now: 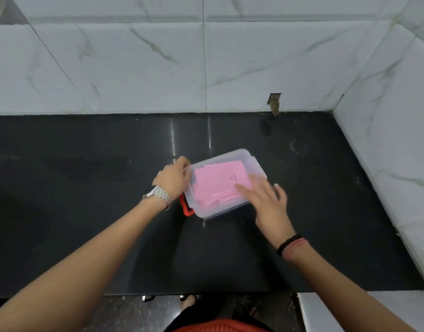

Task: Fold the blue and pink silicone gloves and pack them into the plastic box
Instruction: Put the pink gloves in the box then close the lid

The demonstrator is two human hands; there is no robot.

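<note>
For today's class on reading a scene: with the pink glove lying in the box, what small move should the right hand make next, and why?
Probably press down gently. The right hand lies with straight fingers on the pink glove, which nearly fills the plastic box, while the left hand grips the box's left rim. No blue glove or lid is visible.

Even, fairly bright light is falling from above, washing the tiled wall (134, 68) pale and laying two thin vertical streaks of glare on the glossy black bench (86, 236). Soft shadows are pooling under the arms and beside the plastic box (254, 164). The wide lens is bowing straight lines toward the edges, and everything is looking slightly smeared.
</note>
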